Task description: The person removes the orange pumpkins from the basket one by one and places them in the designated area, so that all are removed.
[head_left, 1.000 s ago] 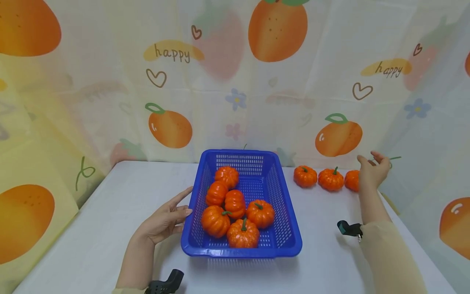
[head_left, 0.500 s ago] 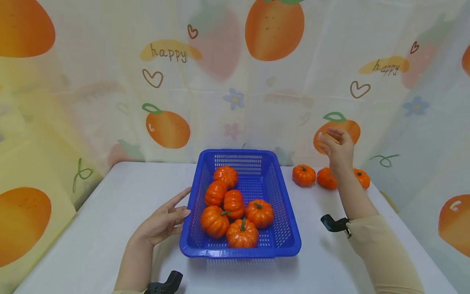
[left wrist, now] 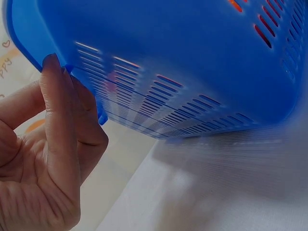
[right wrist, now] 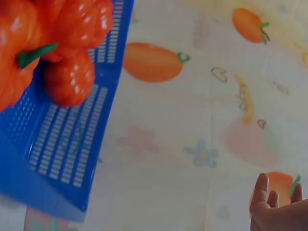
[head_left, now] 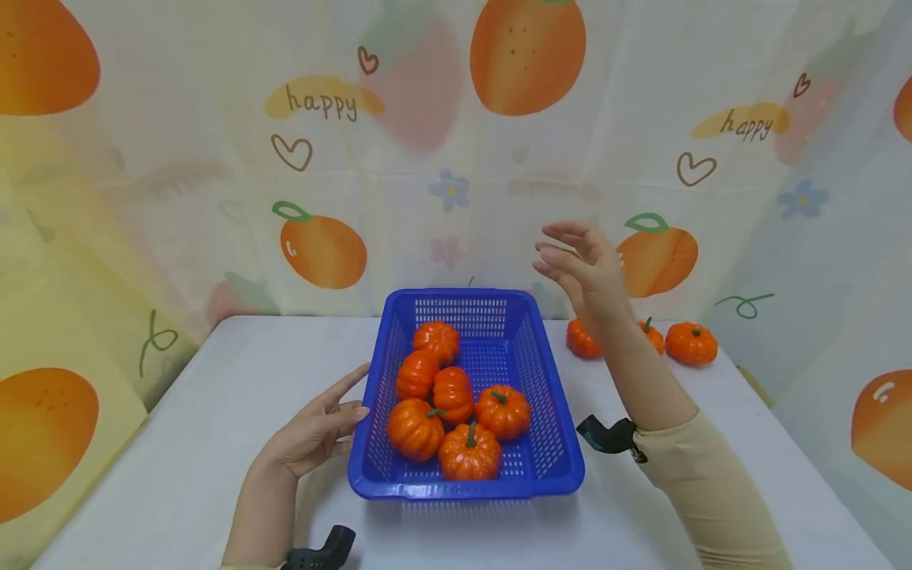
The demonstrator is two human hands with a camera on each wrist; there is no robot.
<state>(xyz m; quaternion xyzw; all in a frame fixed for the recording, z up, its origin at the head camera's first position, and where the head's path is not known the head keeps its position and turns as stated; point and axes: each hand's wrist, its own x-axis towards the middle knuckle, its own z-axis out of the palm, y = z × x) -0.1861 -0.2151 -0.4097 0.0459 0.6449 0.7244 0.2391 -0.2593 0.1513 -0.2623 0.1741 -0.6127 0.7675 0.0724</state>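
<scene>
A blue plastic basket (head_left: 563, 396) with slotted walls stands on the table, several small orange pumpkins (head_left: 472, 453) inside it. My left hand (head_left: 317, 427) touches the outer left side of its rim, index finger extended and thumb against the edge. In the left wrist view, the fingertips (left wrist: 51, 62) meet the rim from outside. Raised above the table right of the basket, my right hand (head_left: 587, 273) holds nothing, its fingers loosely bent. Behind the right forearm are three more pumpkins (head_left: 691, 343) in a row, two of them partly hidden.
A white-covered table (head_left: 285, 348) lies beneath everything. At its back hangs a curtain (head_left: 456, 142) printed with fruit and hearts. Black wrist-worn devices (head_left: 609, 435) jut out near both forearms.
My right hand has moved left, from above the rightmost loose pumpkin toward the basket's back right corner. The left hand, the basket and the pumpkins stay put.
</scene>
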